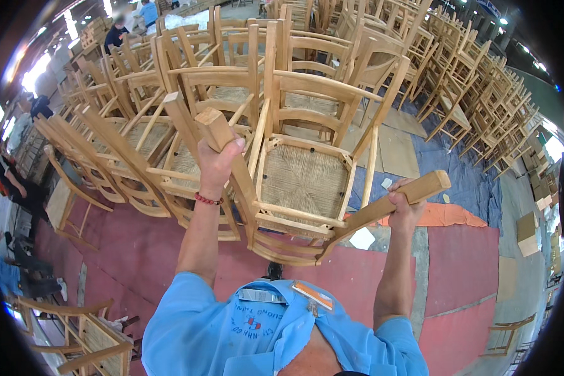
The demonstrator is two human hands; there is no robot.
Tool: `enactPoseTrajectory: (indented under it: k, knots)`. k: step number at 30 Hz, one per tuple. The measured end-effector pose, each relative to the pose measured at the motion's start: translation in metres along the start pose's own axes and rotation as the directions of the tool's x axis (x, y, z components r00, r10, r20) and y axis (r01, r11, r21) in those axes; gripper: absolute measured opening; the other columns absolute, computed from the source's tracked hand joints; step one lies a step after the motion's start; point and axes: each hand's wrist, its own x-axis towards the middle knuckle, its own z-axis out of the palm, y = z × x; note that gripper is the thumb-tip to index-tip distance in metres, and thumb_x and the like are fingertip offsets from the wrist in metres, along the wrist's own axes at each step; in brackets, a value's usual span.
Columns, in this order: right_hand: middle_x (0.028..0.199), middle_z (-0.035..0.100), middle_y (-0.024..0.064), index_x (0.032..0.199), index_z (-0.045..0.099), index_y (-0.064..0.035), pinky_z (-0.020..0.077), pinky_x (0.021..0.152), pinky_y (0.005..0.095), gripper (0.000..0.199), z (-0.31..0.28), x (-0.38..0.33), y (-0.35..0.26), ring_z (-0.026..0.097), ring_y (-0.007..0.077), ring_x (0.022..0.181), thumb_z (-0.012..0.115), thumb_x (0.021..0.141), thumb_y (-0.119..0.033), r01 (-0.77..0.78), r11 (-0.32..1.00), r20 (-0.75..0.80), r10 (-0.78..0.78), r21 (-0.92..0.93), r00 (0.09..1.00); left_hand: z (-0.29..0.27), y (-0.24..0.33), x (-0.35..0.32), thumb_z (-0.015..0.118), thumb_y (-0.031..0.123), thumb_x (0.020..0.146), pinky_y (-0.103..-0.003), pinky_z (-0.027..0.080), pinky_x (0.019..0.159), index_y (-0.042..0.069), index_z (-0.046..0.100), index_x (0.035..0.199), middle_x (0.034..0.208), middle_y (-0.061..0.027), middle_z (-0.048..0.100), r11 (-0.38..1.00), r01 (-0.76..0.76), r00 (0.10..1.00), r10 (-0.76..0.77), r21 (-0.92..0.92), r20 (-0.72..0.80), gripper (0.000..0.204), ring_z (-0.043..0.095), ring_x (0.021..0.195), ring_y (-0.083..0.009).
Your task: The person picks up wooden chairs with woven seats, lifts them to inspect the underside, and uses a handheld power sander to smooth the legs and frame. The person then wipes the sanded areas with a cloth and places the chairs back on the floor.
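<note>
Wooden chair (301,188), light unfinished wood, woven rush seat. Lifted off floor, tipped forward, seat facing up toward camera, slatted back pointing away. Two legs angled up and toward viewer, one gripped in left hand (218,164), other in right hand (405,203). Curved rungs visible below seat frame.

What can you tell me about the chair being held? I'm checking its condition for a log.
The chair is pale bare wood with a woven rush seat and looks intact. It is held up off the floor and tipped, two legs pointing back toward the person. The left hand grips one leg, the right hand the other. Curved back slats sit low, near the person's chest. It hangs in front of rows of like chairs; whether it touches them is unclear.
</note>
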Motion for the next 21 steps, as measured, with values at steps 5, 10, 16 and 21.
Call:
enactPoseTrajectory:
  k: [5, 10, 16, 21]
  knots:
    - [0.084, 0.058, 0.0081, 0.09, 0.054, -0.0026, 0.05, 0.073, 0.0331, 0.028, 0.015, 0.036, 0.044, 0.058, 0.0181, 0.079, 0.065, 0.064, 0.0, 0.045, 0.998, 0.019, -0.045, -0.035, 0.999, -0.001, -0.033, 0.03, 0.069, 0.017, 0.077, -0.03, 0.048, 0.065, 0.001, 0.061, 0.089, 0.076, -0.0069, 0.063, 0.998, 0.034, 0.999, -0.034, 0.048, -0.003, 0.021, 0.061, 0.072, -0.0143]
    - [0.087, 0.057, 0.0089, 0.094, 0.055, -0.0017, 0.0493, 0.078, 0.0336, 0.028, 0.011, 0.054, 0.053, 0.057, 0.0196, 0.081, 0.062, 0.066, 0.0, 0.156, 0.988, 0.15, -0.152, -0.013, 0.977, 0.006, -0.039, 0.037, 0.07, 0.018, 0.078, -0.029, 0.048, 0.065, 0.001, 0.061, 0.089, 0.077, -0.0069, 0.063, 0.997, 0.061, 0.998, -0.06, 0.056, -0.029, 0.022, 0.061, 0.073, -0.0138]
    - [0.086, 0.056, 0.0084, 0.094, 0.053, -0.0028, 0.0525, 0.077, 0.0359, 0.028, 0.004, 0.053, 0.059, 0.058, 0.019, 0.082, 0.068, 0.07, -0.006, -0.024, 0.999, -0.012, 0.023, -0.034, 1.0, -0.003, -0.056, 0.036, 0.07, 0.013, 0.081, -0.03, 0.051, 0.068, 0.001, 0.062, 0.095, 0.083, -0.0069, 0.065, 0.997, 0.08, 0.996, -0.08, 0.017, -0.036, 0.02, 0.062, 0.074, -0.0137]
    - [0.099, 0.058, 0.0102, 0.108, 0.054, 0.0, 0.0494, 0.085, 0.0335, 0.031, -0.002, 0.042, 0.069, 0.058, 0.0179, 0.088, 0.066, 0.081, -0.008, -0.012, 0.995, 0.115, 0.023, -0.097, 0.993, 0.011, -0.056, 0.024, 0.071, 0.015, 0.088, -0.031, 0.054, 0.072, -0.001, 0.065, 0.104, 0.087, -0.0056, 0.067, 0.981, 0.135, 0.928, -0.075, 0.142, -0.364, 0.024, 0.064, 0.078, -0.0139]
